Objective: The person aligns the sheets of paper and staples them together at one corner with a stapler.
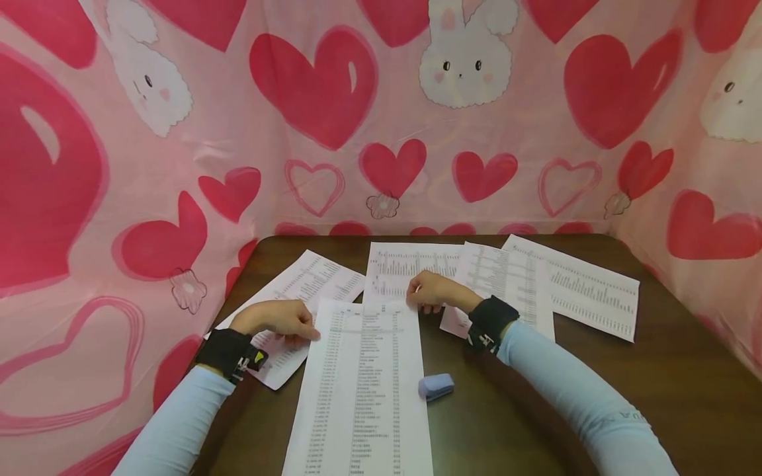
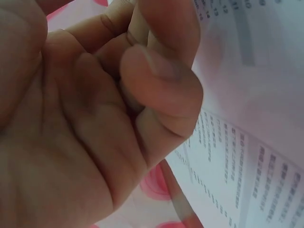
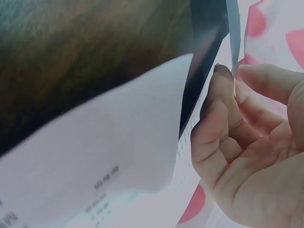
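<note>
A long white printed sheet of paper (image 1: 366, 383) stretches from mid-table toward the near edge, covered in rows of text. My left hand (image 1: 276, 318) pinches its left edge near the top. At the top right corner, my right hand (image 1: 437, 291) grips the same sheet between thumb and fingers. The right wrist view shows that sheet's edge (image 3: 233, 33) between thumb and fingertip. Up close in the left wrist view, curled fingers (image 2: 166, 90) lie against the printed page (image 2: 251, 90). A small lavender-blue block-shaped object (image 1: 436, 386) lies beside the sheet's right edge.
More printed sheets lie around: one at the left (image 1: 324, 277), partly under my left hand, one at the back (image 1: 411, 254), and two overlapping at the right (image 1: 512, 277). The brown table (image 1: 500, 416) meets a pink heart-and-rabbit curtain (image 1: 405, 112) behind and at both sides.
</note>
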The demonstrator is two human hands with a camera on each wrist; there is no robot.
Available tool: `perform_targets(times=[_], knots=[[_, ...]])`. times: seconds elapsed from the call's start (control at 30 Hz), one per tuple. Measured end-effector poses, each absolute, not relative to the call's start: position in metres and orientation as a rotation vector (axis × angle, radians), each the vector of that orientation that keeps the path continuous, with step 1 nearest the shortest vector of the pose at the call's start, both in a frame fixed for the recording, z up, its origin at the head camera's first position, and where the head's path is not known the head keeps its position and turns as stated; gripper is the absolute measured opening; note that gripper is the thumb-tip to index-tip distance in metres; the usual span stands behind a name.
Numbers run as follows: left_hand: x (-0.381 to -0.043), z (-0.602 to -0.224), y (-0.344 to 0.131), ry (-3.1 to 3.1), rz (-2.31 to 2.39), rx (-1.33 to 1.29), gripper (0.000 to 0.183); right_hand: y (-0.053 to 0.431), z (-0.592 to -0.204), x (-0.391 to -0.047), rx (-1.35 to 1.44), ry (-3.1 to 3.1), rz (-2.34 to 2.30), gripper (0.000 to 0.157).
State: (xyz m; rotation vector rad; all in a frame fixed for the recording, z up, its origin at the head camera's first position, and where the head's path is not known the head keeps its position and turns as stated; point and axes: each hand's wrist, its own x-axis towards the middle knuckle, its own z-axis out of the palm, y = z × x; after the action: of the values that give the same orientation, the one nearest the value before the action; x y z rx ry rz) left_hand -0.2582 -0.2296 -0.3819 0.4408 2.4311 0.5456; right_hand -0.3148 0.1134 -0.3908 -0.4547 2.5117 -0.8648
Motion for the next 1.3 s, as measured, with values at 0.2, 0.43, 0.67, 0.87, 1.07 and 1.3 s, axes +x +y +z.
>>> perform_targets(times=[0.2, 0.43, 0.67, 0.87, 1.07, 1.3], knots=[[-0.255, -0.377, -0.237, 2.462, 0.564, 0.427, 0.034, 0.118, -0.389, -0.316, -0.448, 2.490, -0.869, 0.010], [-0.253, -0.371, -0.242, 2.499, 0.566, 0.403, 0.031, 0.119, -0.385, -0.316, -0.467, 2.477, -0.877, 0.014], [-0.250, -0.371, -0.247, 2.541, 0.561, 0.436, 0.028, 0.118, -0.375, -0.315, -0.489, 2.499, -0.852, 0.022], [-0.247, -0.363, -0.249, 2.590, 0.565, 0.426, 0.028, 0.116, -0.368, -0.316, -0.514, 2.520, -0.837, 0.025], [-0.249, -0.362, -0.248, 2.595, 0.586, 0.411, 0.028, 0.116, -0.367, -0.317, -0.512, 2.512, -0.847, 0.024], [-0.251, -0.362, -0.245, 2.627, 0.602, 0.437, 0.029, 0.122, -0.364, -0.316, -0.555, 2.489, -0.859, 0.027]])
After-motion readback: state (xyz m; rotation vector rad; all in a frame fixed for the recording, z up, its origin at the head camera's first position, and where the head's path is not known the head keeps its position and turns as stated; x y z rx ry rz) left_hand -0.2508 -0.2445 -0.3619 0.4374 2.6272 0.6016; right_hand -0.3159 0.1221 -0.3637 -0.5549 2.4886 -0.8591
